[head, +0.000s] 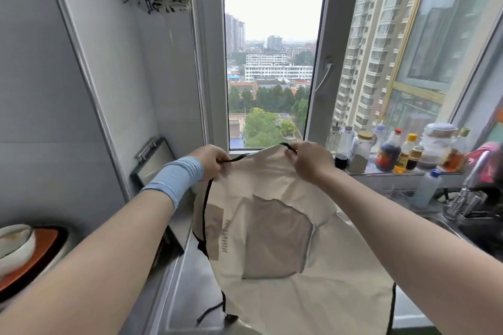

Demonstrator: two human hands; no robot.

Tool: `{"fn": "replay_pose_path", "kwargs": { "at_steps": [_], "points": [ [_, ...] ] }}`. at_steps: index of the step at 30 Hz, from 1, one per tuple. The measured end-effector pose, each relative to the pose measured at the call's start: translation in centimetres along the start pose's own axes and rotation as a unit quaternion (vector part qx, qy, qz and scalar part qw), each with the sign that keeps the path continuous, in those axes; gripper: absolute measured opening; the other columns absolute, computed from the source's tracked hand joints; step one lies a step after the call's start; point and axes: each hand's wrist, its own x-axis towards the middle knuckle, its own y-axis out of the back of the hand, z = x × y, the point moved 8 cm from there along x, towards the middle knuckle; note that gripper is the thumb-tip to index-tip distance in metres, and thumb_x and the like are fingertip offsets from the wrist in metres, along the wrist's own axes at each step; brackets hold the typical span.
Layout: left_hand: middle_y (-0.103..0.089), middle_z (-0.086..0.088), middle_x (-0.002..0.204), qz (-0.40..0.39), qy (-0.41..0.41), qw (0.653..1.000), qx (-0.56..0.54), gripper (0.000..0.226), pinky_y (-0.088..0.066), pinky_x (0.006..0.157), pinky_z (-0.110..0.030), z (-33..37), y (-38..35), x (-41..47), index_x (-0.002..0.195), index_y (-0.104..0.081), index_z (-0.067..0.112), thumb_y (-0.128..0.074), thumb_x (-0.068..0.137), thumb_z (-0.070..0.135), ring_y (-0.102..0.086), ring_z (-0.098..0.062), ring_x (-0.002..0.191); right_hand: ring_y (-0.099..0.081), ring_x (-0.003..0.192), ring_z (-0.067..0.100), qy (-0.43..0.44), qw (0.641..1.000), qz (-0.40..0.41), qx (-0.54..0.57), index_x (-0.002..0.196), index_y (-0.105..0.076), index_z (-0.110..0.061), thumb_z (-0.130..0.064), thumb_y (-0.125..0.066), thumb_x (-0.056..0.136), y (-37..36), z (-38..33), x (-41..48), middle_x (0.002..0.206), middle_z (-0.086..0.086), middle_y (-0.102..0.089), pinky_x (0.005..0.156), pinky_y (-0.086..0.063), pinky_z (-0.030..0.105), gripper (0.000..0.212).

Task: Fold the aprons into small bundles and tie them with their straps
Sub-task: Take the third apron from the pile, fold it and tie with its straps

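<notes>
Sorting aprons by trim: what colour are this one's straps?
Black straps on the cream apron, clearest in the head view.

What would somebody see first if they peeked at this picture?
First, the big cream apron held up in the middle, with the left hand and the right hand pinching its top corners by the black strap. Behind it, the open window shows tall city buildings and green trees. On the sill to the right stands a row of bottles and jars.
</notes>
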Motion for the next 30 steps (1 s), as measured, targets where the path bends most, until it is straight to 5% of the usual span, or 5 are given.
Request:
{"fn": "replay_pose_path", "kwargs": {
  "at_steps": [5, 11, 17, 22, 30],
  "points": [
    [-0.065, 0.003, 0.097, 0.068, -0.107, 0.992, -0.01, 0.022, -0.044, 0.073, -0.024, 6.7, 0.8, 0.8, 0.102, -0.063, 0.028, -0.056, 0.091, 0.01, -0.058, -0.016, 0.08, -0.032, 0.14, 0.023, 0.197, 0.98, -0.02, 0.034, 0.156, -0.002, -0.035, -0.024, -0.062, 0.08, 0.6, -5.9, -1.7, 0.155, 0.003, -0.034, 0.116, -0.025, 0.043, 0.098],
    [-0.06, 0.005, 0.098, 0.08, -0.088, 0.979, -0.165, 0.057, -0.053, 0.081, -0.032, 6.5, -0.1, 1.0, 0.113, -0.038, 0.022, -0.075, 0.07, 0.022, -0.062, -0.012, 0.085, -0.065, 0.093, 0.023, 0.162, 0.967, -0.02, 0.194, 0.112, -0.071, -0.023, -0.02, -0.06, 0.095, 1.6, -4.6, 0.0, 0.1, 0.001, -0.073, 0.082, -0.05, 0.035, 0.021],
    [-0.065, 0.019, 0.102, -0.039, 0.007, 0.998, 0.051, 0.042, -0.038, 0.107, -0.036, 3.8, -3.9, 1.0, 0.114, -0.061, 0.044, -0.068, 0.073, 0.05, -0.059, -0.01, 0.104, -0.064, 0.082, 0.018, 0.164, 0.948, 0.008, 0.271, 0.083, -0.069, -0.027, -0.008, -0.052, 0.091, 3.3, -2.1, 0.0, 0.086, -0.005, -0.071, 0.076, -0.052, 0.039, 0.027],
    [-0.041, 0.01, 0.143, -0.026, -0.062, 0.984, -0.163, 0.091, -0.032, 0.113, -0.038, 7.9, -5.3, 1.7, 0.144, -0.036, 0.038, -0.074, 0.062, 0.049, -0.037, -0.009, 0.133, -0.063, 0.083, 0.02, 0.164, 0.931, -0.021, 0.325, 0.072, -0.064, -0.039, -0.018, -0.046, 0.081, 4.1, -1.8, 0.7, 0.08, -0.009, -0.068, 0.077, -0.051, 0.045, 0.028],
    [-0.052, 0.002, 0.061, 0.06, -0.045, 0.968, -0.239, 0.03, -0.044, 0.065, -0.034, 10.5, -6.0, 3.0, 0.069, -0.057, 0.022, -0.043, 0.092, 0.009, -0.05, -0.022, 0.059, -0.065, 0.082, 0.022, 0.172, 0.944, 0.006, 0.281, 0.083, -0.066, -0.029, -0.018, -0.05, 0.086, 6.0, 0.7, 0.7, 0.083, -0.008, -0.071, 0.074, -0.053, 0.044, 0.02]
  ]
}}
